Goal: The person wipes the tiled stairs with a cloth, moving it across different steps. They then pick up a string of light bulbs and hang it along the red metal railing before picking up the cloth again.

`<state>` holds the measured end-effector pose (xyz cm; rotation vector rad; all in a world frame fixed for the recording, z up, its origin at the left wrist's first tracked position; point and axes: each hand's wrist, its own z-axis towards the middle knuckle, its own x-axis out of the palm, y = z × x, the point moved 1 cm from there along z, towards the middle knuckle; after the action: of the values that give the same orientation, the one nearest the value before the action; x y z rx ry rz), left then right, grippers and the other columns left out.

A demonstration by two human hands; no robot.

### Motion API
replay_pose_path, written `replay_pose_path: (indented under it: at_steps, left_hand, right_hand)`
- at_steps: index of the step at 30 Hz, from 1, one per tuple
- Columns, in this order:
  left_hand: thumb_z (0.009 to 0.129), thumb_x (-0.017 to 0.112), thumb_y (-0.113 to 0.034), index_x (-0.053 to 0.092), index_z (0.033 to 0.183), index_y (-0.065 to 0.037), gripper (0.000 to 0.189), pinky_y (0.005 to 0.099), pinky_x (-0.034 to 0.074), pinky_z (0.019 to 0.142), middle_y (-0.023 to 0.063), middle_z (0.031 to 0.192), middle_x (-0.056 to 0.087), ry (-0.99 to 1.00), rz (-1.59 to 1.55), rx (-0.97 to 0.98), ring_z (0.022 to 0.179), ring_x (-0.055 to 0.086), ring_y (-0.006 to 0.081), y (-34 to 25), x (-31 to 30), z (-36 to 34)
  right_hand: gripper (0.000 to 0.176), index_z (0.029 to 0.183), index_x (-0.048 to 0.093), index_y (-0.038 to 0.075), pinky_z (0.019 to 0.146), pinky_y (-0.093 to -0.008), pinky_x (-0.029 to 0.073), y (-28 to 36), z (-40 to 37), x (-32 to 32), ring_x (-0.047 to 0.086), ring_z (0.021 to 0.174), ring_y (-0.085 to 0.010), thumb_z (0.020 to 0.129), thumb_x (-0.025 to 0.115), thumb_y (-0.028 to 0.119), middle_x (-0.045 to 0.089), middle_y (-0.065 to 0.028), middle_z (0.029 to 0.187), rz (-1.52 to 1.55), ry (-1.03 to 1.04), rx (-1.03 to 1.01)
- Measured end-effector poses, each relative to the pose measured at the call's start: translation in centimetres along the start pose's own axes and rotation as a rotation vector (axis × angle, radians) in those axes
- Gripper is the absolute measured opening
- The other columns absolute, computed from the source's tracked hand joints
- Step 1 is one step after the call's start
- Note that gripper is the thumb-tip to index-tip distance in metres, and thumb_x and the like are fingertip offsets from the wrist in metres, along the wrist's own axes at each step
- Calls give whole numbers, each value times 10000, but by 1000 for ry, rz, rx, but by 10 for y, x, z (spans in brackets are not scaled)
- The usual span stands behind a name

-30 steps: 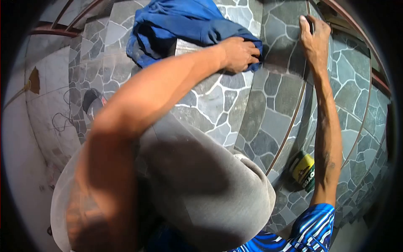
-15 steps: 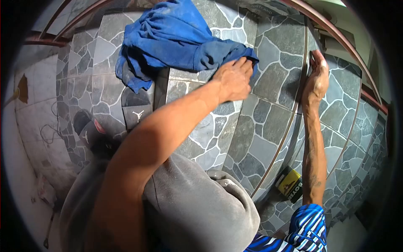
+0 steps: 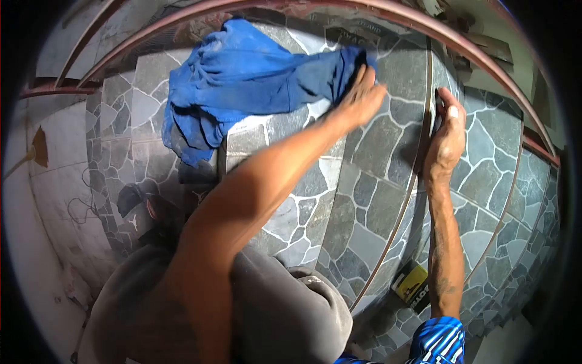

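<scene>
Open tile btwn L hand (image 3: 362,100) & step edge (image 3: 388,249), railing (image 3: 424,23) beyond. L fingers on blue cloth (image 3: 242,79), blurred, grip unclear. R hand (image 3: 447,136) at edge, fingers tog., can't tell if gripping.

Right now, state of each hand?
Left hand: on the blue cloth, blurred; can't tell if closed.
Right hand: at the step edge, fingers curled; can't tell if holding anything.

left hand (image 3: 362,102): on bunched end of blue cloth (image 3: 242,79) | right hand (image 3: 447,133): at step edge (image 3: 429,79) | yellow-and-black container (image 3: 414,285): beside right forearm (image 3: 446,255) | reddish railing (image 3: 388,6): arching across top
</scene>
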<state>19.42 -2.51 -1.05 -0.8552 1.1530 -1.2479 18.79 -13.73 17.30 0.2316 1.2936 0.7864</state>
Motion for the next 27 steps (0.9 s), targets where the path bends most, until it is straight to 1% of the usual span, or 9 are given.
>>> replay_pose_path:
  at_steps: [4,5,8,9,13,17,20,24,27]
  left_hand:
    - [939,433,-237,223,1492,158,712,482,172,1236,345,1578,223,166,-201,-384,1495,195,450,-32,-16,-56]
    - [919,492,-254,345,1444,162,686,482,210,1225,332,1565,277,133,-77,-279,1482,255,438,-28,-14,-56]
    - [899,534,-312,476,1351,162,657,484,242,1211,338,1527,340,508,952,97,1450,309,452,-31,-56,-34]
    - [878,572,-341,560,1268,145,624,485,264,1201,340,1474,405,214,890,235,1405,358,466,1,-49,-32]
    - [872,569,-349,564,1242,154,624,485,270,1195,295,1442,452,116,939,178,1402,360,436,14,-49,4]
    - [865,541,-316,543,1256,149,608,482,272,1198,292,1448,443,261,799,33,1402,368,413,1,-63,19]
    - [867,532,-315,538,1276,129,603,480,285,1196,275,1461,442,360,787,176,1411,372,397,8,-78,2]
    - [881,520,-333,513,1319,110,622,488,292,1193,261,1496,425,325,810,65,1425,373,386,8,-76,22]
    - [875,522,-366,579,1281,51,585,415,330,1162,199,1450,491,202,797,-56,1381,422,320,21,-67,39]
  right_hand:
    - [441,1262,600,-51,1092,-358,350,6,0,2,520,1240,-270,1040,368,251,595,-177,1267,-38,12,-33]
    - [439,1262,599,-51,1092,-358,350,5,0,2,519,1241,-272,1039,369,249,596,-178,1267,-17,9,-26]
    - [423,1254,605,-47,1093,-362,353,6,0,2,522,1235,-285,1032,381,235,596,-174,1260,-41,18,-32]
    - [421,1251,607,-46,1092,-364,354,5,0,2,524,1232,-288,1031,383,234,595,-173,1256,-68,24,-46]
    - [392,1233,614,-43,1082,-367,367,14,-1,4,532,1221,-300,1023,400,211,591,-173,1246,-113,14,-53]
    - [370,1222,604,-50,1070,-375,381,15,-2,2,537,1202,-309,1013,397,173,577,-186,1238,-162,18,-56]
    - [381,1228,595,-58,1074,-382,383,14,0,2,539,1195,-325,995,423,190,567,-208,1239,-201,25,-129]
    - [350,1212,603,-59,1051,-379,402,14,0,3,553,1172,-323,983,456,162,576,-210,1220,-181,7,-149]
    - [340,1200,608,-49,1034,-384,416,13,1,3,566,1149,-326,999,470,187,590,-207,1194,-188,5,-185]
